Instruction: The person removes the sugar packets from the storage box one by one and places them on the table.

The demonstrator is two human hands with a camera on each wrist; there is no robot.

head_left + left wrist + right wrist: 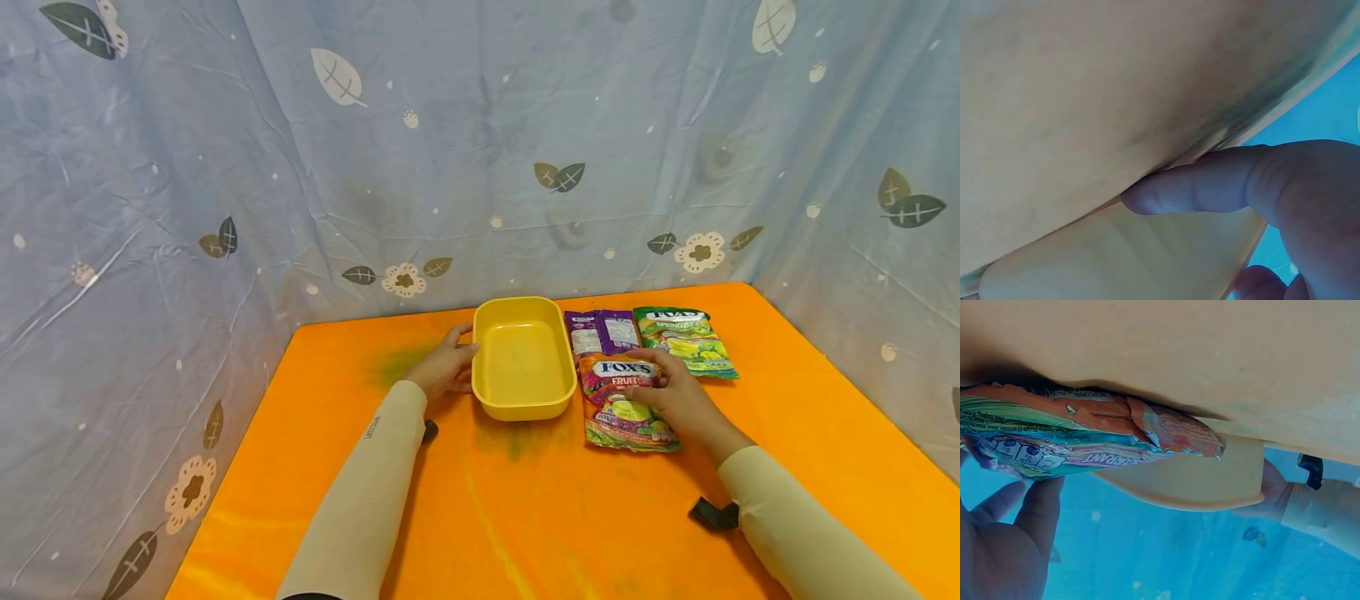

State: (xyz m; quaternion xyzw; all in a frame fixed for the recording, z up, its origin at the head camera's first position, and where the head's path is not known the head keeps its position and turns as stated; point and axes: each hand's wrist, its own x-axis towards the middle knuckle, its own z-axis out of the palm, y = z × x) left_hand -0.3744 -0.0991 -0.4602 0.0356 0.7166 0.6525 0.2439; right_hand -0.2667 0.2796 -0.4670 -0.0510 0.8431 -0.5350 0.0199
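Observation:
A yellow plastic tub (523,410) stands on the orange tabletop, its inside bare. Against its left wall rests my left hand (444,367), fingers fairly straight; in the left wrist view one digit (1191,187) lies along the tub's side (1122,250). My right hand (678,400) pinches the right edge of an orange-red Fox's fruit candy bag (622,417), thumb across its front. From the right wrist, the bag (1085,437) shows edge-on close to the table, fingertips (1041,500) against it. Whether it is fully lifted is hard to tell.
Purple candy packaging (618,329) lies behind the orange-red bag, right of the tub. Farther right is a green Fox's candy bag (686,342). A pale blue leaf-print curtain (480,167) hangs along the table's back and sides. Black wrist-camera parts (714,514) show beneath the right sleeve.

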